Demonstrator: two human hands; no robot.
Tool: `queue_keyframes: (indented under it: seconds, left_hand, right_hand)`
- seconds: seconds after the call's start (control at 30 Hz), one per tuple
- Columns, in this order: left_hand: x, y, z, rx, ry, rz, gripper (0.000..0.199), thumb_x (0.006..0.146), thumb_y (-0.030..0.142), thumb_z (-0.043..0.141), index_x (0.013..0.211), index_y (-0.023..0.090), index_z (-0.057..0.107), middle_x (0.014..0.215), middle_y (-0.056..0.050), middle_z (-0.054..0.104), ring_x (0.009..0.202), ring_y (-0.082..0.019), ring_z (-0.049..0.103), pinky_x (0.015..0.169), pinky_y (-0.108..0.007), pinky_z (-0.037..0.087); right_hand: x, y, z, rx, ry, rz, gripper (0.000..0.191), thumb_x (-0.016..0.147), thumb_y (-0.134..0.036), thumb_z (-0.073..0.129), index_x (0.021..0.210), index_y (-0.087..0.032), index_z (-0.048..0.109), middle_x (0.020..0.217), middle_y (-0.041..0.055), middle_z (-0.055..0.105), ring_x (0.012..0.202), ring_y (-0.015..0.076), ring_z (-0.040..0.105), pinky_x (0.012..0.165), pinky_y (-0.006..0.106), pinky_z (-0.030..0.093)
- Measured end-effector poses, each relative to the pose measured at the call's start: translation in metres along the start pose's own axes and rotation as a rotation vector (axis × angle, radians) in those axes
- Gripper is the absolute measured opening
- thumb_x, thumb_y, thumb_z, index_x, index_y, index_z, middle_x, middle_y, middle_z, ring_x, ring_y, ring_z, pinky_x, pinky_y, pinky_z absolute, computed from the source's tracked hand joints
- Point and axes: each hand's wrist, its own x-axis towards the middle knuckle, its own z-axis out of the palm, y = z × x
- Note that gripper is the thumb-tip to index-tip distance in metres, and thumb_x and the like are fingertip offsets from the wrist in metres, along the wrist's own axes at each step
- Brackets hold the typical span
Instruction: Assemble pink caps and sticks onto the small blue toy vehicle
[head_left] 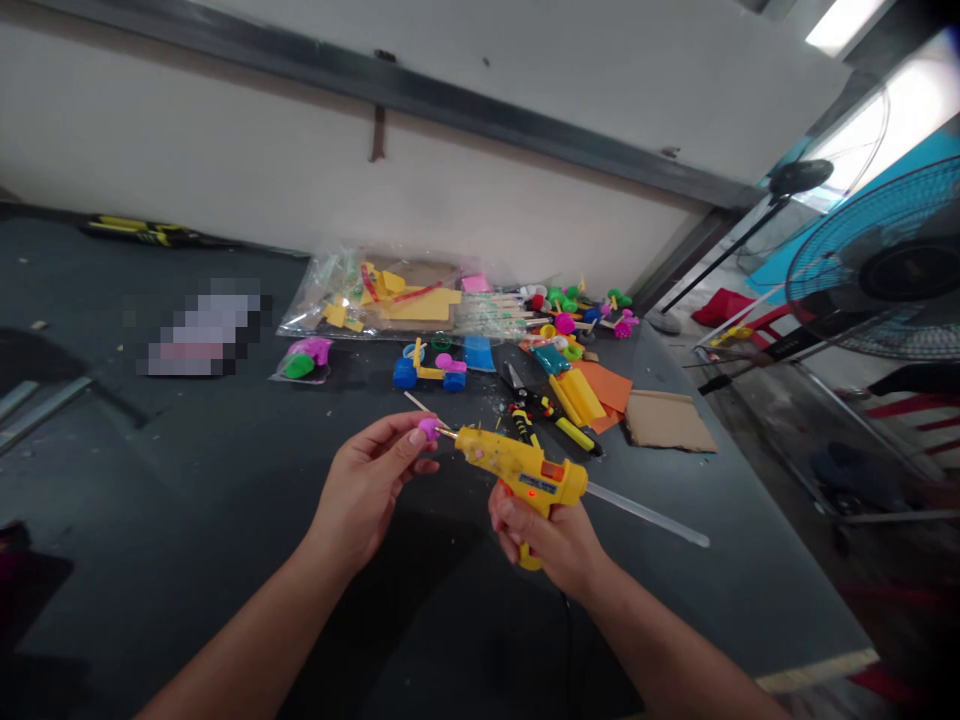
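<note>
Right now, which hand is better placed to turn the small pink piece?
Left, probably: the left hand already pinches the small round pink piece, while the right hand is wrapped around the yellow plastic glue gun.

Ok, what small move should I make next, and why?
I would probably squeeze a small dab of glue onto the pink piece, held steady in your left hand: the yellow glue gun in your right hand has its nozzle right at the piece, and its red light is on.

The single head-worn view looks forward and down from above, close over the left hand point(367, 490) and right hand point(544, 535). It faces across the dark desk point(150, 520) toward a white wall point(300, 150), tilted so the wall slants across the frame.
</note>
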Motion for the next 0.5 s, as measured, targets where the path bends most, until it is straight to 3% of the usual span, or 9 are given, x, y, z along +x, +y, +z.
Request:
queue_keyframes:
  seconds: [0.5]
  left_hand:
    - [0.0012, 0.0008, 0.0011, -0.017, 0.003, 0.014, 0.021, 0.07, 0.027, 0.072, 0.088, 0.017, 0.07, 0.084, -0.004, 0.066, 0.074, -0.012, 0.058, 0.062, -0.022, 0.052]
  right_hand:
    - [0.0002, 0.0011, 0.0008, -0.015, 0.007, 0.025, 0.038, 0.072, -0.051, 0.064, 0.069, -0.016, 0.05, 0.052, -0.0071, 0.043, 0.038, 0.0044, 0.044, 0.037, 0.018, 0.034]
